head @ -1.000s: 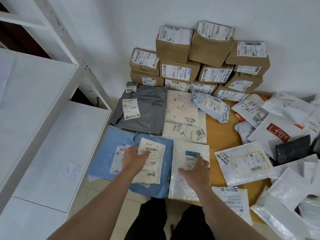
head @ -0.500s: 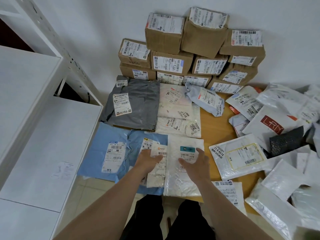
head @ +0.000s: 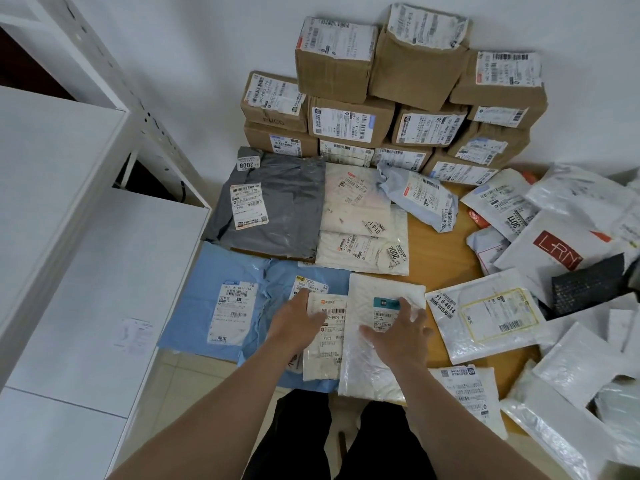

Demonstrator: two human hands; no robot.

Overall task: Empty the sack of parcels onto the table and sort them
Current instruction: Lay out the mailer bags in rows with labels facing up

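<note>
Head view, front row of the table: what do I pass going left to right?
blue mailer → cream parcel → white bubble mailer → glossy white bag marked 71-6-4614 → black parcel

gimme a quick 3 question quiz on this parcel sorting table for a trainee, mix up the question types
1. Fill in: the small tag on the corner of the grey bag reads ____.
2. True or false: the cardboard boxes are stacked against the wall.
3. The left hand rests on: A) the grey bag, B) the small cream parcel, C) a cardboard box.
Key: 1. 2008. 2. True. 3. B.
</note>
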